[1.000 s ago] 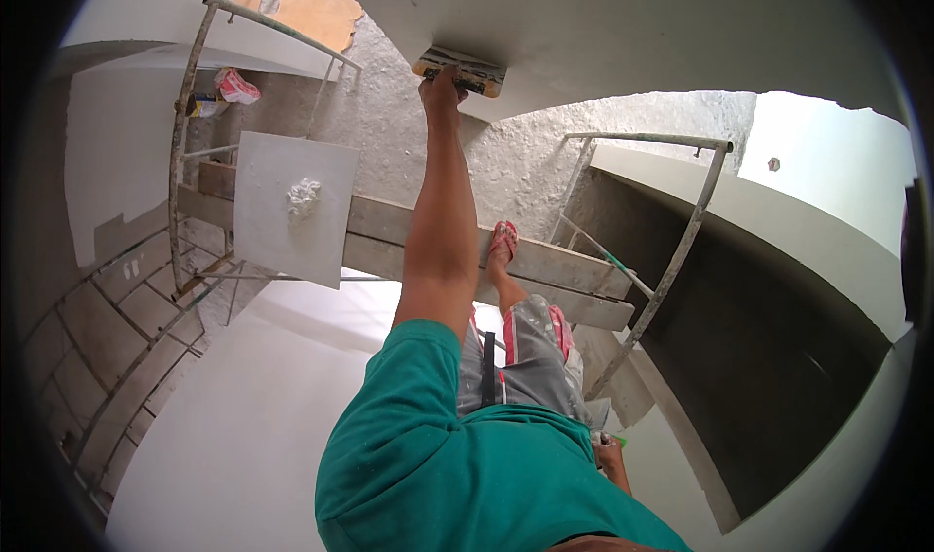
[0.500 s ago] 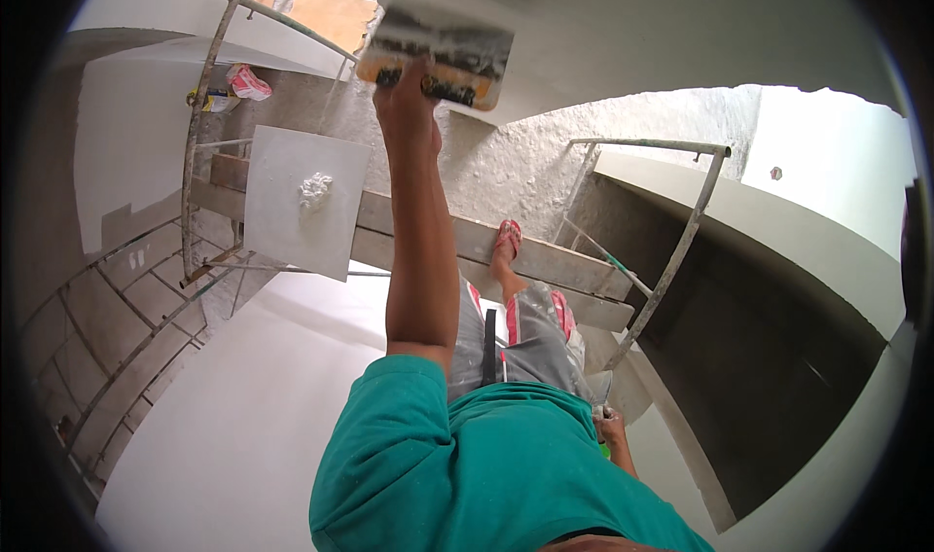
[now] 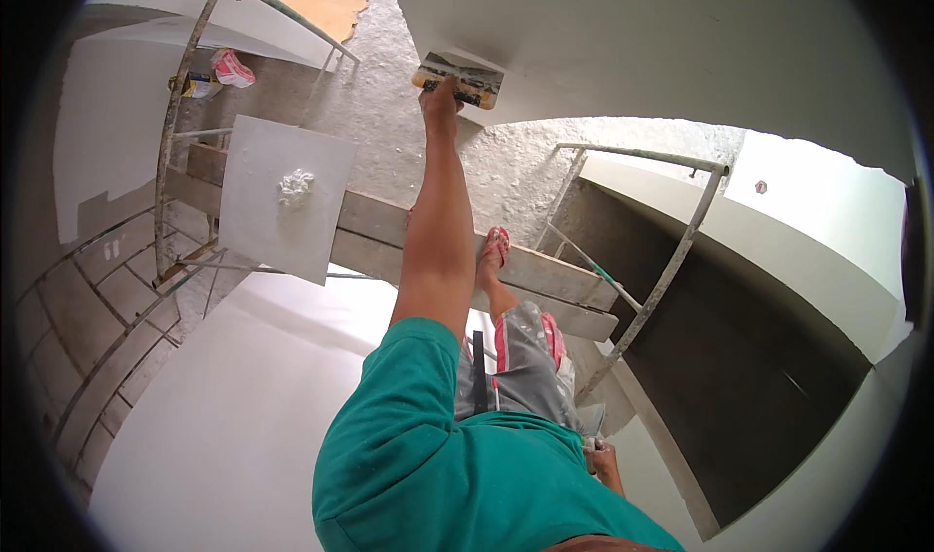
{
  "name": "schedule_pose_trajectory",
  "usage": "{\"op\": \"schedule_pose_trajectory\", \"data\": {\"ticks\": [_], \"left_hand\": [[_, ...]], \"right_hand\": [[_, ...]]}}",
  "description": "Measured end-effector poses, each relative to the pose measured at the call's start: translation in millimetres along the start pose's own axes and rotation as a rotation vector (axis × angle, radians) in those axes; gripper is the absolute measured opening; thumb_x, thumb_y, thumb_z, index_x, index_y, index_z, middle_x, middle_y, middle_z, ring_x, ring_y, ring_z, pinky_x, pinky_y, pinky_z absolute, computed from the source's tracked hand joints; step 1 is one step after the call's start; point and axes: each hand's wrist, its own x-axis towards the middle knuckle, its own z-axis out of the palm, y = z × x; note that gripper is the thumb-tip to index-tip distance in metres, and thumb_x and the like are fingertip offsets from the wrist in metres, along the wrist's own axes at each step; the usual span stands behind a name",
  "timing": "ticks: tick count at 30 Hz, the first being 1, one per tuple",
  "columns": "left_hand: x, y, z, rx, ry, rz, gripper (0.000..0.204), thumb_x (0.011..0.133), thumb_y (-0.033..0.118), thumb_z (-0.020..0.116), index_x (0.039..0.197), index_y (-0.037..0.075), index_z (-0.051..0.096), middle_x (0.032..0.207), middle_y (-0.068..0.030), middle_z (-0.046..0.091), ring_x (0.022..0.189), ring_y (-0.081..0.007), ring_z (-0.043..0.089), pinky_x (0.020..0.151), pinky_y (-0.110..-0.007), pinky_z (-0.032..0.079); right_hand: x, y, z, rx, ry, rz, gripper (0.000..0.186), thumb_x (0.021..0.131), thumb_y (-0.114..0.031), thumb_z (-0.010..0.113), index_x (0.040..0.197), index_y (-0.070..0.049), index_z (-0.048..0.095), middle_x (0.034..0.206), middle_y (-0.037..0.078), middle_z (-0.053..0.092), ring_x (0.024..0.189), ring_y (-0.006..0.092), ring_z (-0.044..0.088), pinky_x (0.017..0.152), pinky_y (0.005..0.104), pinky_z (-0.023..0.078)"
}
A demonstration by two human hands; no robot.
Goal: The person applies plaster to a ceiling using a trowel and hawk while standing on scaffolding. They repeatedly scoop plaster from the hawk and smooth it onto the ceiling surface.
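My left arm stretches far forward, and my left hand (image 3: 442, 105) is closed around the grip of a finishing trowel (image 3: 475, 73). The trowel's plate, smeared grey and black, lies at the lower left edge of a broad pale plastered surface (image 3: 642, 46); whether it touches cannot be made out. Down beside my right hip, my right hand (image 3: 605, 461) is closed on a putty knife (image 3: 592, 418) with a wide blade, its handle mostly hidden. To the left a white square board (image 3: 258, 226) bears a lump of white putty (image 3: 296, 188).
I stand on scaffold planks (image 3: 375, 250), one sandalled foot (image 3: 494, 249) showing. Metal scaffold frames rise at the left (image 3: 175, 114) and right (image 3: 671, 270). Behind the left frame lies a pink and white bag (image 3: 232, 69). A dark recess (image 3: 749, 377) is at the right.
My left hand and the trowel have moved farther away, and the trowel looks smaller. The view has shifted a little, and my right hand stays by the hip with the putty knife.
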Motion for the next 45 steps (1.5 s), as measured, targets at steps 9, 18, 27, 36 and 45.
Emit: {"op": "schedule_pose_trajectory", "data": {"ticks": [9, 18, 27, 36, 45], "left_hand": [[-2.9, 31.3, 22.6, -0.027, 0.009, 0.072, 0.024, 0.076, 0.014, 0.061, 0.093, -0.001, 0.056, 0.074, -0.0072, 0.06, 0.049, -0.0121, 0.052, 0.043, -0.023, 0.041], [-137.6, 217.1, 71.8, -0.029, -0.105, 0.249, 0.017, 0.077, 0.011, 0.06, 0.082, -0.004, 0.058, 0.066, -0.0105, 0.058, 0.045, -0.0159, 0.052, 0.041, -0.026, 0.042], [-175.6, 216.5, 7.2, -0.274, -0.12, 0.367, 0.029, 0.08, 0.002, 0.056, 0.105, -0.008, 0.049, 0.105, -0.013, 0.055, 0.09, -0.0233, 0.06, 0.08, -0.033, 0.052], [14.0, 29.7, -51.8, -0.074, 0.049, 0.059, 0.018, 0.074, 0.012, 0.064, 0.087, 0.002, 0.057, 0.073, -0.0051, 0.059, 0.053, -0.0123, 0.055, 0.046, -0.023, 0.041], [46.0, 42.8, -12.3, -0.006, 0.051, 0.118, 0.017, 0.074, 0.014, 0.063, 0.085, 0.002, 0.058, 0.069, -0.0041, 0.057, 0.048, -0.0109, 0.05, 0.043, -0.021, 0.038]], "right_hand": [[-2.6, -7.7, 5.2, 0.074, -0.051, -0.046, 0.026, 0.069, -0.001, 0.072, 0.093, 0.003, 0.063, 0.08, 0.004, 0.062, 0.067, 0.0114, 0.055, 0.057, 0.0273, 0.044], [10.5, -32.8, 3.5, 0.028, -0.013, -0.185, 0.029, 0.069, 0.0, 0.072, 0.096, 0.004, 0.062, 0.081, 0.005, 0.063, 0.068, 0.0131, 0.055, 0.059, 0.0278, 0.044], [22.2, -34.3, -2.7, 0.077, -0.046, -0.134, 0.031, 0.072, -0.002, 0.071, 0.101, 0.004, 0.061, 0.083, 0.007, 0.063, 0.067, 0.0139, 0.056, 0.057, 0.0292, 0.044], [8.1, -29.9, -8.9, 0.009, 0.032, -0.073, 0.035, 0.069, -0.001, 0.073, 0.101, 0.007, 0.061, 0.082, 0.007, 0.064, 0.069, 0.0128, 0.056, 0.057, 0.0279, 0.044], [2.1, -37.0, 2.0, 0.015, -0.052, 0.013, 0.029, 0.07, 0.0, 0.072, 0.097, 0.003, 0.063, 0.081, 0.005, 0.063, 0.067, 0.0118, 0.055, 0.057, 0.0267, 0.044]]}}
